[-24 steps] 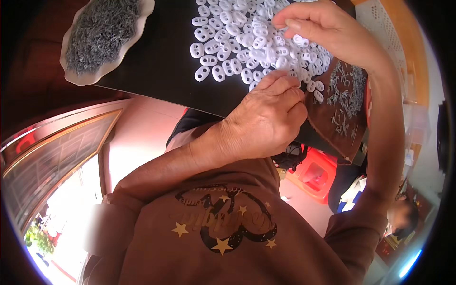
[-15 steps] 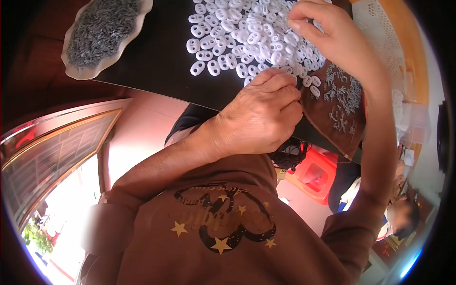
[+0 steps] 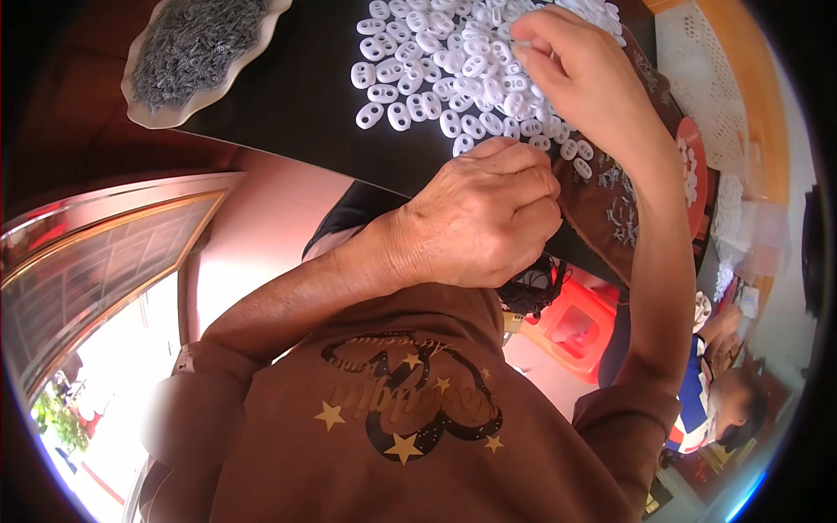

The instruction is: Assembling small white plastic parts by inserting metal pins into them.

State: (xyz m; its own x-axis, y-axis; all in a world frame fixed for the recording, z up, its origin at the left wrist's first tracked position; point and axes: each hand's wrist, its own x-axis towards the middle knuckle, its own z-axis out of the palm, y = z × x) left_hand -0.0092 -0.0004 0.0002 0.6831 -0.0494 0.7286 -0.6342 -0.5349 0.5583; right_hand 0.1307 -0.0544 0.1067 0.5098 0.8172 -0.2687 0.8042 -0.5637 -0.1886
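Note:
White oval plastic pieces with two holes (image 3: 475,65), like double-hole cord locks, lie heaped across the dark table. In front of the heap my left hand (image 3: 484,213) is closed, knuckles up, its fingertips and anything in them hidden. My right hand (image 3: 580,83) reaches over the heap's right side, thumb and forefinger drawn together in a pinch; something whitish shows at the tips, too small to tell from the pieces behind. Beneath my right forearm, small grey metal bits (image 3: 623,213), like springs, are scattered on a brown cloth (image 3: 586,209).
At the far left stands a wavy-edged pale dish (image 3: 161,116) full of small grey bits. A red tray (image 3: 691,144) with white pieces is right of my forearm. A red plastic stool (image 3: 571,327) stands below the table edge. Another person (image 3: 728,405) is at the lower right.
My right hand has shifted slightly left over the heap, its thumb and forefinger closer together. More of the red tray shows beside the forearm. My left hand stays closed in nearly the same place.

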